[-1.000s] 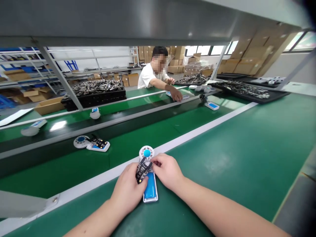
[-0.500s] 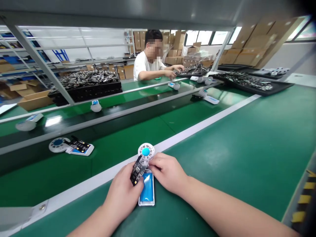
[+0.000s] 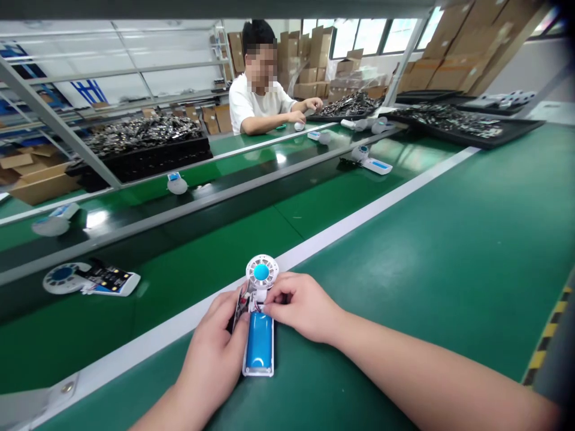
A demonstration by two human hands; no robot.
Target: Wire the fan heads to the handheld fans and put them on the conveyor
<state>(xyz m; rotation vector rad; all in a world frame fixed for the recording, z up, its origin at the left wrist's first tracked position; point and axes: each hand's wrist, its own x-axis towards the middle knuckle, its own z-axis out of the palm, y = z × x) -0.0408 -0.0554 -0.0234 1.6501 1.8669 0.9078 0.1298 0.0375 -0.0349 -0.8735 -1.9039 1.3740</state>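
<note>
Left hand point(image 3: 214, 350) grips a half-hidden board point(image 3: 238, 307) beside the fan point(image 3: 260, 332); right hand point(image 3: 309, 306) pinches opposite (cannot tell what)

blue-hubbed fans point(image 3: 260, 323) 3 — own hands point(image 3: 213, 344) point(image 3: 309, 308) 2 — co-worker point(image 3: 259, 105) 1

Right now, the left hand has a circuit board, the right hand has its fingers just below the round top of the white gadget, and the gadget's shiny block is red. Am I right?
Not quite: the shiny block is blue, not red, as the head view shows. The left hand does have a circuit board, and the right hand has its fingers just below the round top of the white gadget.
</note>
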